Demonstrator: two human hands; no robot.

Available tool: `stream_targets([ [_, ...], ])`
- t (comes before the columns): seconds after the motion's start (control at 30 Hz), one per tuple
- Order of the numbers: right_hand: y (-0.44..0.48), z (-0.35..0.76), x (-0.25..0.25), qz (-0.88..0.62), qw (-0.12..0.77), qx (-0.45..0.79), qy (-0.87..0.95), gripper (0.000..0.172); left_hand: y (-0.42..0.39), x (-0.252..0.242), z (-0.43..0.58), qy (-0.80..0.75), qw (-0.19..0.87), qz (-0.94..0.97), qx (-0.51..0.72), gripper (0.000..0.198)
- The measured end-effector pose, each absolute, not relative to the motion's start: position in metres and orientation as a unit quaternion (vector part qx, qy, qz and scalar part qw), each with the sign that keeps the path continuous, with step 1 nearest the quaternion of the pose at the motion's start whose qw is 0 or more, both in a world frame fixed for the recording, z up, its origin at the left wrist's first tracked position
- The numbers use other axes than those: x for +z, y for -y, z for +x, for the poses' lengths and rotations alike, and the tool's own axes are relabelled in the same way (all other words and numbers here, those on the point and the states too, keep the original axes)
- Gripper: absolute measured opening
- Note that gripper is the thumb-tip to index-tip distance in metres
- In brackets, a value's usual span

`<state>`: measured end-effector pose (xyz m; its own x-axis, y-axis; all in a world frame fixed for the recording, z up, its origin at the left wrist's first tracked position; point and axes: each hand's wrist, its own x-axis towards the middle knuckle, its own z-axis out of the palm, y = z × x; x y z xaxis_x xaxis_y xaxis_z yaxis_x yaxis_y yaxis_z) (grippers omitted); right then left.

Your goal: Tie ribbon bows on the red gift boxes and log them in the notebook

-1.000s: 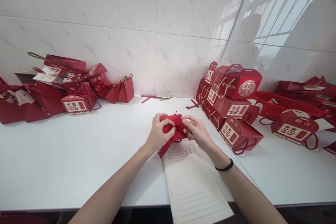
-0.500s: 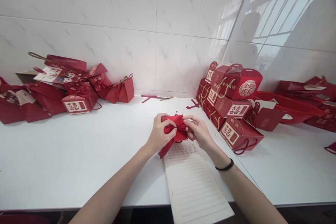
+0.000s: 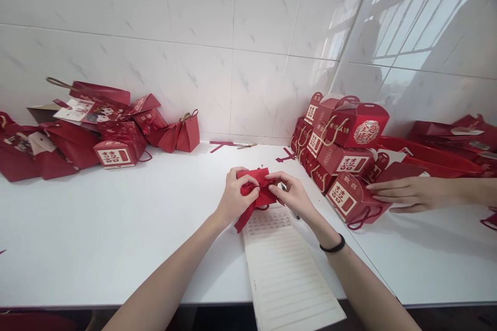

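My left hand pinches a red ribbon with thumb and fingers at a gathered spot like a knot. Close to it on the right, my right hand has its fingertips closed on the same ribbon. Behind the fingers is a small red piece, flat-faced, either a little box or a bag; my hands hide most of it. One wide ribbon tail hangs down left beneath my left hand. Just below lies an open lined notebook, with handwriting near its top.
Red gift boxes are stacked on the right. Another person's hand touches the front box. A red basin stands behind. Red bags and boxes pile up at left. Ribbon strips lie near the wall.
Another person's hand has come in from the right and reached the front box. My right fingers have shifted slightly left along the ribbon; my left hand keeps its pinch.
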<state>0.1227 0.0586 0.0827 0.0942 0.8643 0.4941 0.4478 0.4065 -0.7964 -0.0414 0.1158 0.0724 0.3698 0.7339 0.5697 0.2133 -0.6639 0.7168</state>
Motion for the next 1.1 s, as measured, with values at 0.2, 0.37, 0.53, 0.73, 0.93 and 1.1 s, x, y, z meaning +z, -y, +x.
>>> stream_targets([
  [0.2,-0.0617,0.1221,0.0788,-0.538,0.524,0.115,0.65,0.019,-0.1153,0.0728,-0.0412,-0.303,0.28,0.779,0.471,0.007],
  [0.37,-0.0587,0.1219,0.081,-0.535,0.51,0.127,0.661,0.021,-0.1156,0.0721,-0.0415,-0.3,0.292,0.775,0.473,0.007],
  [0.53,-0.0588,0.1223,0.0793,-0.524,0.509,0.121,0.672,0.019,-0.1162,0.0713,-0.0415,-0.301,0.294,0.775,0.472,0.007],
  [0.73,-0.063,0.1228,0.0753,-0.53,0.521,0.098,0.662,0.017,-0.1163,0.0714,-0.0412,-0.303,0.296,0.776,0.467,0.006],
  [0.93,-0.0675,0.1295,0.075,-0.518,0.553,0.054,0.65,0.014,-0.1162,0.0723,-0.0414,-0.302,0.304,0.773,0.467,0.006],
  [1.1,-0.0643,0.1275,0.0797,-0.53,0.557,0.125,0.626,0.029,-0.1165,0.0722,-0.0415,-0.303,0.309,0.773,0.464,0.006],
])
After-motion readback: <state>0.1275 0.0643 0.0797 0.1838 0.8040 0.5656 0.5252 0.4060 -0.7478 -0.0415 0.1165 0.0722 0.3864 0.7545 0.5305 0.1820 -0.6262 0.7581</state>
